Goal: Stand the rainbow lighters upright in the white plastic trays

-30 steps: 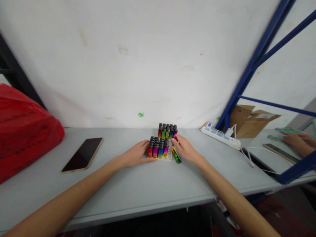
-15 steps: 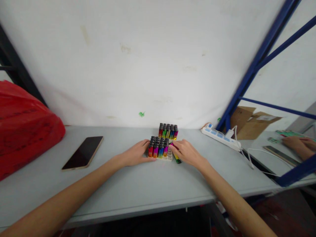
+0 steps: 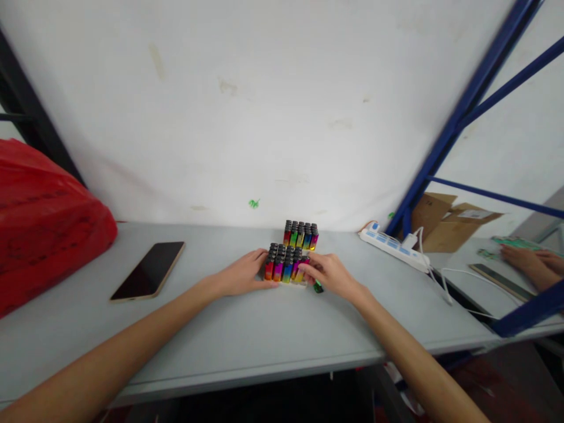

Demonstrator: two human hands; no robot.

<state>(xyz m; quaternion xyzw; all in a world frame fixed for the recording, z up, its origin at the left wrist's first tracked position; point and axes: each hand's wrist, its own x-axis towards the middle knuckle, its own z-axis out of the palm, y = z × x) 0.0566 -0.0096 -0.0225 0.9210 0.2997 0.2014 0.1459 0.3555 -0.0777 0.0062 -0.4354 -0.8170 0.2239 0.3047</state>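
Note:
A white tray (image 3: 298, 285) on the table holds upright rows of black-topped lighters (image 3: 282, 267) in shiny rainbow colours. My left hand (image 3: 244, 275) grips the tray's left side, thumb at the front corner and fingers behind. At the tray's right end, my right hand (image 3: 331, 275) pinches a yellow-and-purple lighter (image 3: 300, 275) upright over the front right part. Its lower end is partly hidden by the fingers. A green lighter end (image 3: 318, 286) shows on the table under my right hand. Just behind stands a second block of upright lighters (image 3: 301, 236).
To the left lie a phone (image 3: 148, 270) and a big red plastic bag (image 3: 48, 223). On the right are a white power strip (image 3: 394, 248) with cables, a blue metal frame (image 3: 445, 135) and a cardboard box (image 3: 458, 226). Another person's hands (image 3: 529, 258) rest beyond the frame.
My right hand has brought a lighter from beside the tray to its right end, turning it upright. My left hand has stayed on the tray.

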